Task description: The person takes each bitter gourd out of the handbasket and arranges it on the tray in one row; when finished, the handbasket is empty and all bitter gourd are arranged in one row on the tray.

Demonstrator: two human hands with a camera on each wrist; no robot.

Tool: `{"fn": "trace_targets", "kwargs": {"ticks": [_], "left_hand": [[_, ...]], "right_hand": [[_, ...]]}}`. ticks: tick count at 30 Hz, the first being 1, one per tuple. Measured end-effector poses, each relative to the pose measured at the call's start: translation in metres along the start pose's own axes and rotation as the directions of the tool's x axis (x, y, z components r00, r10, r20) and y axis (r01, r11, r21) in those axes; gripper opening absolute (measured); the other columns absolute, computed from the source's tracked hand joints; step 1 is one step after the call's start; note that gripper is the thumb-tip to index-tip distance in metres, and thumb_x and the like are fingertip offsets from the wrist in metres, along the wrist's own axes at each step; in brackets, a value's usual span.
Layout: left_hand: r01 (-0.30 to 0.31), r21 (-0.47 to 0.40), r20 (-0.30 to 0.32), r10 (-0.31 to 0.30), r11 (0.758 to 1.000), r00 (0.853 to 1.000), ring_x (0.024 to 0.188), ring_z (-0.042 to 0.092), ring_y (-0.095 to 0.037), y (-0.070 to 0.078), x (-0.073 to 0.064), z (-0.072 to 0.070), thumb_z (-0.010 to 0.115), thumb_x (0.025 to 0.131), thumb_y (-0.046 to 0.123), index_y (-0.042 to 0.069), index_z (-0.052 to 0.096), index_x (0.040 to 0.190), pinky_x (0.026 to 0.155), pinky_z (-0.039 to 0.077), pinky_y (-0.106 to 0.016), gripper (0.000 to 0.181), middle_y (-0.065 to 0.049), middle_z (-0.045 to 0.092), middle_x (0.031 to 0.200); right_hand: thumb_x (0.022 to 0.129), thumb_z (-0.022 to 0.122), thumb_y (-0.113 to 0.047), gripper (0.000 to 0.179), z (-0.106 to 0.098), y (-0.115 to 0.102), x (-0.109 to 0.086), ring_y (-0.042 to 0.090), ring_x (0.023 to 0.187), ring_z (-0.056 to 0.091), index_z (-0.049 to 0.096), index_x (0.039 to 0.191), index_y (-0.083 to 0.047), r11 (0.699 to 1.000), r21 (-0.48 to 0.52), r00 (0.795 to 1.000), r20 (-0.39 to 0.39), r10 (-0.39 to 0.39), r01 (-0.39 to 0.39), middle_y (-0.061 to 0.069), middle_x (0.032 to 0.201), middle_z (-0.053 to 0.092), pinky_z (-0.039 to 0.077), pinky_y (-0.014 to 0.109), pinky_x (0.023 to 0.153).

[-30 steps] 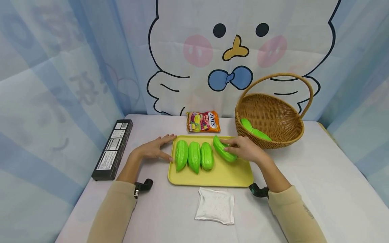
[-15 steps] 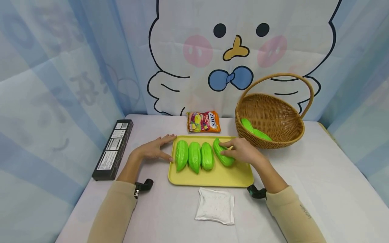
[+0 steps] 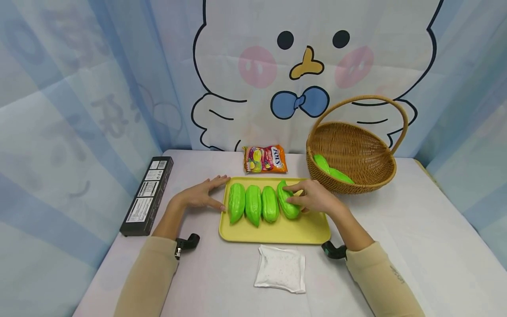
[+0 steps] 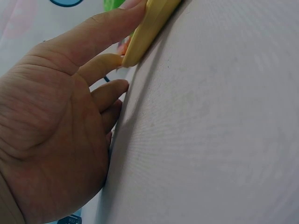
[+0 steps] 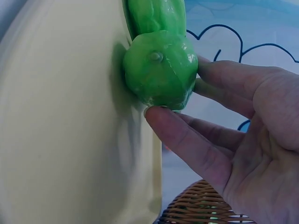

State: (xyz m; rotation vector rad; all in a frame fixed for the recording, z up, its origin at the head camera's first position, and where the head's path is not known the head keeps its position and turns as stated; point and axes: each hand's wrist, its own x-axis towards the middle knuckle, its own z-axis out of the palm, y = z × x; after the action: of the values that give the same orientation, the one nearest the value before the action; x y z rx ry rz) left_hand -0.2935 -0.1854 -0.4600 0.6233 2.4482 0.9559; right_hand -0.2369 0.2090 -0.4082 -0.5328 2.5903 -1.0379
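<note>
Over tray (image 3: 273,233), right fingers (image 5: 191,149) extended against vegetable (image 5: 161,70).

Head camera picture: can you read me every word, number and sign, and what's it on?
"FRUITS" on the orange candy packet; the brand word beside it is too blurred.
Black box: print on its white labels, too small to read.
Curtain on the left: faint marks, too blurred to read.
Right sleeve: small mark, too small to read.
</note>
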Motion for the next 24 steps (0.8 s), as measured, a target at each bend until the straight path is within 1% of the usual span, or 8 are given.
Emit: {"fn": "trace_targets", "kwargs": {"ticks": [5,10,14,20,24], "left_hand": [[0.003,-0.009,-0.002,-0.003,1.0,1.0,0.164,-0.003,-0.032,-0.0003,-0.0004,0.0009,0.09,0.077,0.045,0.028,0.028,0.166,0.132,-0.006,-0.06,0.11,-0.001,0.014,0.176],[0.005,-0.008,-0.002,-0.005,1.0,1.0,0.164,-0.003,-0.032,-0.0006,-0.0007,0.0009,0.09,0.077,0.045,0.028,0.028,0.166,0.132,-0.006,-0.06,0.11,-0.002,0.014,0.176],[0.001,0.002,-0.004,-0.001,1.0,1.0,0.164,-0.002,-0.032,-0.0007,-0.0009,0.0007,0.09,0.078,0.045,0.027,0.028,0.166,0.132,-0.005,-0.059,0.11,-0.002,0.014,0.176],[0.001,0.007,-0.005,-0.001,1.0,1.0,0.164,-0.002,-0.031,-0.0002,-0.0012,0.0003,0.09,0.078,0.046,0.027,0.027,0.166,0.132,-0.006,-0.058,0.11,-0.001,0.014,0.176],[0.004,0.003,-0.005,-0.003,1.0,1.0,0.164,-0.002,-0.03,0.0001,-0.001,0.0001,0.09,0.077,0.046,0.027,0.027,0.167,0.132,-0.006,-0.058,0.111,-0.001,0.013,0.176]], "right_hand": [[0.097,0.076,-0.022,0.046,0.0008,-0.0001,-0.0004,0.018,0.072,0.077,0.067,0.14,-0.009,1.0,0.012,1.0,0.004,0.01,-0.01,0.03,0.151,0.053,0.067,0.037,0.063],[0.096,0.077,-0.024,0.048,0.0015,-0.0003,0.0008,0.018,0.074,0.077,0.067,0.14,-0.009,1.0,0.008,1.0,0.012,0.008,-0.008,0.027,0.147,0.058,0.067,0.035,0.064],[0.095,0.078,-0.023,0.049,0.0018,-0.0018,0.0006,0.02,0.075,0.077,0.066,0.14,-0.008,1.0,0.013,1.0,0.014,0.0,0.0,0.024,0.144,0.062,0.067,0.036,0.065],[0.095,0.078,-0.022,0.049,0.0019,-0.0033,-0.0009,0.023,0.073,0.077,0.066,0.139,-0.004,1.0,0.009,1.0,0.013,-0.026,0.026,0.025,0.14,0.064,0.067,0.038,0.066],[0.094,0.078,-0.022,0.049,0.0024,-0.0044,-0.001,0.023,0.074,0.077,0.067,0.139,-0.006,1.0,0.006,1.0,0.01,-0.018,0.018,0.024,0.141,0.064,0.067,0.038,0.067]]}}
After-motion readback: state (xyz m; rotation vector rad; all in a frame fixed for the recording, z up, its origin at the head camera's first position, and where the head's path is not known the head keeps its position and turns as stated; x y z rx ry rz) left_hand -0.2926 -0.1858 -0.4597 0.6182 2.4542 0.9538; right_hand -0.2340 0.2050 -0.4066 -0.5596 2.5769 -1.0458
